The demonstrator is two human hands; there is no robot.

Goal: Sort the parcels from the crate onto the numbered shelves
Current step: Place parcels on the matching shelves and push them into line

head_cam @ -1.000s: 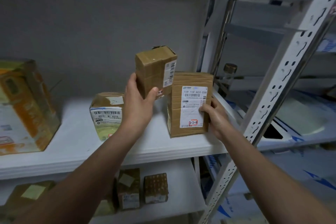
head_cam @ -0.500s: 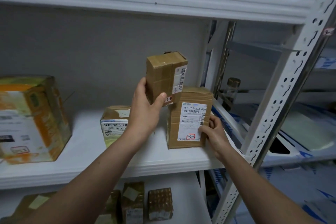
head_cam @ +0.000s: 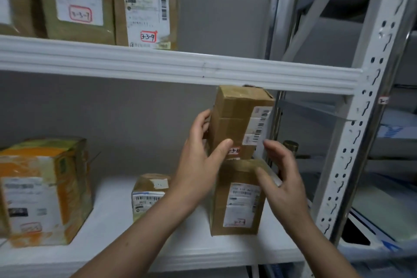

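Note:
My left hand [head_cam: 200, 165] grips a small tall brown parcel [head_cam: 237, 119] with barcode stickers on its right face, held upright just under the upper shelf beam [head_cam: 180, 67]. Below it a flat brown parcel [head_cam: 239, 201] with a white label stands upright on the white middle shelf [head_cam: 117, 221]. My right hand [head_cam: 282, 178] hovers with relaxed fingers in front of that standing parcel's top right corner and holds nothing.
On the middle shelf a small taped parcel [head_cam: 149, 194] sits left of my left wrist and a large orange-and-white box [head_cam: 42, 189] at far left. Labelled brown parcels [head_cam: 144, 4] stand on the upper shelf. A perforated white upright [head_cam: 365, 106] bounds the right.
My left hand has lifted the small parcel higher. My right hand has let go of the standing flat parcel and risen. The camera has tilted up, so the upper shelf's parcels show.

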